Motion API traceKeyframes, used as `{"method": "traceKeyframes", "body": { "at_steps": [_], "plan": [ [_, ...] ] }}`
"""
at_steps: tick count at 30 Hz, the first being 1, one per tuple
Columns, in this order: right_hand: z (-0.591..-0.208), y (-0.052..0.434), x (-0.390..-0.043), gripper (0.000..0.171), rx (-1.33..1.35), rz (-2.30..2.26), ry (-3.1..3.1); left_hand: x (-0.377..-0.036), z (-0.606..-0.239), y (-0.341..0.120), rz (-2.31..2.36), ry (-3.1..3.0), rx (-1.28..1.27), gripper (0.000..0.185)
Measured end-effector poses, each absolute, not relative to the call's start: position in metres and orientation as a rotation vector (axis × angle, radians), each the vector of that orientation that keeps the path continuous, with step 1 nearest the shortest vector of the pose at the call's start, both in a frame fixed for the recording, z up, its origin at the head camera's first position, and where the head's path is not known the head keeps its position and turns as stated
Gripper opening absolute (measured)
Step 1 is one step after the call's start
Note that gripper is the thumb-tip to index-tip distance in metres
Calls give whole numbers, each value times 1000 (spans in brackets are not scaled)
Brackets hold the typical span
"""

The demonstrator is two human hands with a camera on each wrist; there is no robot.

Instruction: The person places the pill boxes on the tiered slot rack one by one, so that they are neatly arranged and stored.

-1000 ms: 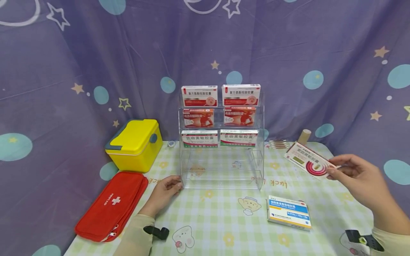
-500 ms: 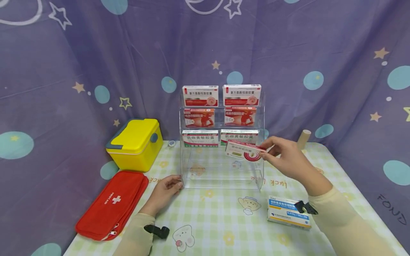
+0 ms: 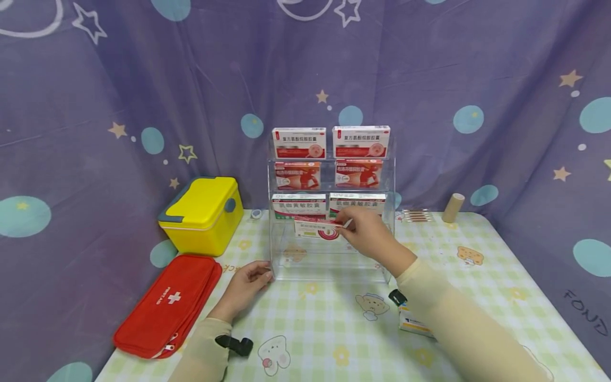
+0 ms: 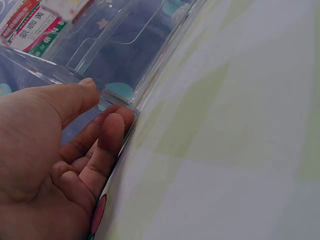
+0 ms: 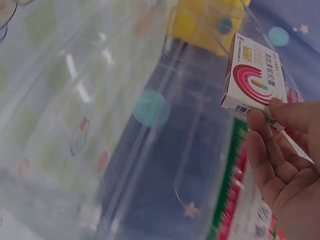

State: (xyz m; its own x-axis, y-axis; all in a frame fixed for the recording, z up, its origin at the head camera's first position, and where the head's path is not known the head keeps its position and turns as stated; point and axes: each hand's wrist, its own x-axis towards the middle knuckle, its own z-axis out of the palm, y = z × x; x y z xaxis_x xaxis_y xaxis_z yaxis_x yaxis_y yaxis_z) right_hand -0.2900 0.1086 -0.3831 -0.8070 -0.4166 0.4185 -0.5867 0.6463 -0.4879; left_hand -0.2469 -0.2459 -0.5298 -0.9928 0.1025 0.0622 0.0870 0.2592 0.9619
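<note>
My right hand [image 3: 365,231] pinches a white and red medicine box [image 3: 312,228] by one end, with thumb and fingers at its edge in the right wrist view [image 5: 257,75]. The box is in front of the clear display rack [image 3: 329,278], over its bottom tier and just below the third row. My left hand [image 3: 248,286] grips the rack's lower left corner, the thumb [image 4: 82,97] on one side of the side panel and curled fingers on the other. Pairs of boxes fill the three upper tiers: white and red [image 3: 299,143], orange-red [image 3: 298,176], white and green [image 3: 299,207].
A blue and white medicine box [image 3: 414,322] lies on the table, partly under my right forearm. At left are a yellow case [image 3: 205,212] and a red first-aid pouch [image 3: 167,307]. A tan roll [image 3: 453,207] and a swab pack [image 3: 417,215] stand at the back right.
My right hand has carried the medicine box from the table's right side leftward to the front of the rack. The left hand stays at the rack's corner.
</note>
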Motion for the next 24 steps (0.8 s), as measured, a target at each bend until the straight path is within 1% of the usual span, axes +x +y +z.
{"method": "traceKeyframes", "body": {
  "at_steps": [6,12,24],
  "plan": [
    [-396,85,-299,14,831,882,-2616,-246,-530,-245,1883,2498,156,32],
    [-395,69,-300,14,860,895,-2591,-246,-527,-244,1879,2484,138,34],
    [-407,54,-303,12,863,899,-2637,-246,-527,-244,1888,2489,153,35]
  ]
}}
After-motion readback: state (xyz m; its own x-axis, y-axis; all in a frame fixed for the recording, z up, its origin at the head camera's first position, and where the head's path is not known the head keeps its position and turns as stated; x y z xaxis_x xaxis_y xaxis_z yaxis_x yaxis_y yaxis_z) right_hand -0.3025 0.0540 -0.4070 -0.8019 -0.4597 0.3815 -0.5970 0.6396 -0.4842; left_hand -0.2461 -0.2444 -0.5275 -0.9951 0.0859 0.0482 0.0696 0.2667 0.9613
